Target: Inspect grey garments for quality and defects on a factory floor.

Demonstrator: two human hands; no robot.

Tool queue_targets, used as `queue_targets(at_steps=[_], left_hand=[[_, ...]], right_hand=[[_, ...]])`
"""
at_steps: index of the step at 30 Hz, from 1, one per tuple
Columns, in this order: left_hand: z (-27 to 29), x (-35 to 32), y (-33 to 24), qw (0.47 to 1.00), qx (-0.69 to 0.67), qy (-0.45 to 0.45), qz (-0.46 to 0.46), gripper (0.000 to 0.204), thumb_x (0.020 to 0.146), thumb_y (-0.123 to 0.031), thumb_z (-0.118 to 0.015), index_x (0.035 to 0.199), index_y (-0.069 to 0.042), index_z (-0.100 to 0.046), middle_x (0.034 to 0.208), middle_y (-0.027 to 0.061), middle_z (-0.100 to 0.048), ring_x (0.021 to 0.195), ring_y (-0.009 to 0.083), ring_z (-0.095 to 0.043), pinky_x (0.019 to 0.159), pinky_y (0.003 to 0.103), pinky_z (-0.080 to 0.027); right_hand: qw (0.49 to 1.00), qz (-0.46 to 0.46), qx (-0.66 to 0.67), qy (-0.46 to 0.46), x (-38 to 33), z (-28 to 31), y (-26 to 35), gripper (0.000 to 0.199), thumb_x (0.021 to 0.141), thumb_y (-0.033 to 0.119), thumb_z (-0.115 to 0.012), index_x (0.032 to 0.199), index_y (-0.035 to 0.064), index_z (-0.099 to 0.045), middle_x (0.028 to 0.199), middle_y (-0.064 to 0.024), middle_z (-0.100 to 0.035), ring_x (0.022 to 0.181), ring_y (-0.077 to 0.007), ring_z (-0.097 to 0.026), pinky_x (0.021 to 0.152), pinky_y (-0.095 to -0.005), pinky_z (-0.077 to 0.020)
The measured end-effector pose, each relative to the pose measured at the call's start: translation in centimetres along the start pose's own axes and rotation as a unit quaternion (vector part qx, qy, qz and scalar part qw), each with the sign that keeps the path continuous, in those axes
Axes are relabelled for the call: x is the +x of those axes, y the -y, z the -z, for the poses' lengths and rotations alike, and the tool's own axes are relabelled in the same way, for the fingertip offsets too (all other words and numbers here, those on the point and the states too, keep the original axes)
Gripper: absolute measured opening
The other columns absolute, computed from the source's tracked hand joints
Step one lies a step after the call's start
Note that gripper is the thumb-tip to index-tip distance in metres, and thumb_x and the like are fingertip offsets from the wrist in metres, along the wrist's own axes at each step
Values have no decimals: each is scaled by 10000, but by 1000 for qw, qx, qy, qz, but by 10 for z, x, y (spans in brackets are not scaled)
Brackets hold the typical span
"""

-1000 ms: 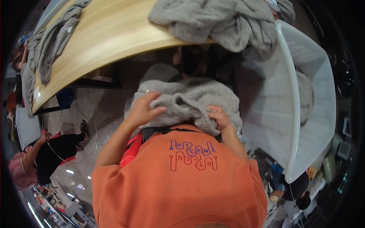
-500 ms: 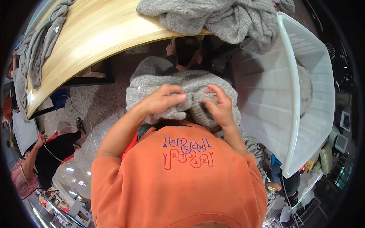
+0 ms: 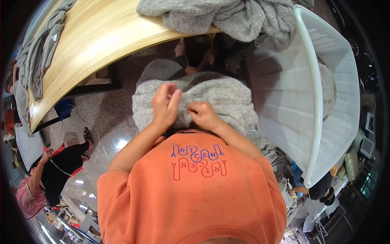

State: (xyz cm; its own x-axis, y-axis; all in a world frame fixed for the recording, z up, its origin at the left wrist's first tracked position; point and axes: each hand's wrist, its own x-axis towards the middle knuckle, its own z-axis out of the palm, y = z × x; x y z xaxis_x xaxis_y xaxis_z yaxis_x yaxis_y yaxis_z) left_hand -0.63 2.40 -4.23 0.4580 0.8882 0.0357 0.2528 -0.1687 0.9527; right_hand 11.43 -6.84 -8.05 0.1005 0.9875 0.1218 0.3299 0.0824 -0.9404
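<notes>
Across my lap lies a fuzzy grey knitted garment (image 3: 229, 95), loosely bunched and wide. My left hand (image 3: 164, 107) is raised just over its left part, fingers bent but apart from the thumb, with nothing visible between them. To its right, my right hand (image 3: 205, 116) is closed in a pinch at the garment's near middle; a bit of the knit appears to be in the fingertips, though they partly hide it.
Ahead stands a pale wooden table (image 3: 109, 30) with a heap of grey knitwear (image 3: 227, 18) at its near edge and more grey knitwear (image 3: 44, 53) at the left. A large white plastic bin (image 3: 286, 118) is on my right. Another person (image 3: 40, 177) is at the left.
The right hand has come left and down, from spread fingers to a pinch. My left hand has turned upward. Between them, the garment's bunched middle now lies flatter and wider.
</notes>
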Motion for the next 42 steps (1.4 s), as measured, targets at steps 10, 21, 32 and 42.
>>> queue_targets(at_steps=[10,21,32,42], left_hand=[[3,-25,37,978,156,134,28,182,754,-146,-670,845,-6,-597,741,20,-582,602,102,-532,539,258,-430],[81,51,-43,885,-436,31,160,138,859,-68,-514,954,4,-583,860,83,-636,722,139,-612,688,278,-509],[-2,9,-2,881,-314,186,302,151,764,22,-605,913,1,-620,829,26,-634,697,70,-571,607,219,-478],[-1,-7,12,909,-214,256,249,145,737,20,-551,852,-13,-634,755,-14,-610,673,52,-510,601,223,-427]], right_hand=[[932,-249,259,-51,-2,-1,-22,176,724,48,-661,870,-12,-584,650,11,-566,588,-60,-477,529,-216,-398],[923,-347,166,3,-46,56,-37,148,773,65,-614,898,-13,-631,767,-47,-628,716,-110,-549,664,-257,-447],[986,-92,30,133,-45,89,29,206,743,50,-588,945,11,-588,850,-113,-620,744,-221,-595,679,-298,-466],[994,-45,-41,87,-13,54,49,159,655,68,-591,799,12,-557,663,-147,-552,587,-309,-544,534,-346,-431]])
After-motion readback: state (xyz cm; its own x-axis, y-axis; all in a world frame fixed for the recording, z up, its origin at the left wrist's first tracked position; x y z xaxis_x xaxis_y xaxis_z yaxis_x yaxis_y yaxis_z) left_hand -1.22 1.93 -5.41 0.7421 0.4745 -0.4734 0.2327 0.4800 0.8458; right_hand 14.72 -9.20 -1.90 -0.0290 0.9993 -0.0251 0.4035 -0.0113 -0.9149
